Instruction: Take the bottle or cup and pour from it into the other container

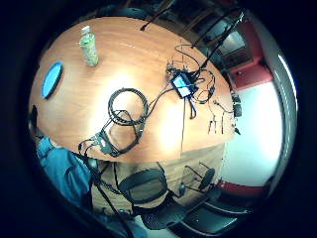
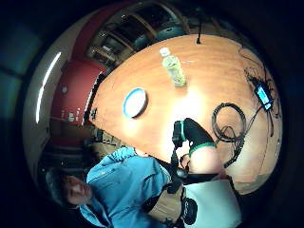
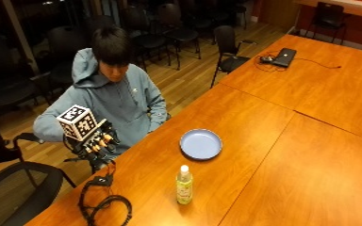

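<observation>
A clear plastic bottle with a white cap and greenish label stands upright on the wooden table. A shallow blue dish lies a little beyond it, nearer the seated person. My gloved right hand is raised above the table's near corner, well left of the bottle, with fingers relaxed and holding nothing. From the palm, the bottle and the dish look small and far below. The thumb side palm view shows the bottle, the dish and a gloved finger.
A coiled black cable lies on the table under my hand, running to a small lit device. A laptop sits on the far table. Office chairs stand beside the table's edge.
</observation>
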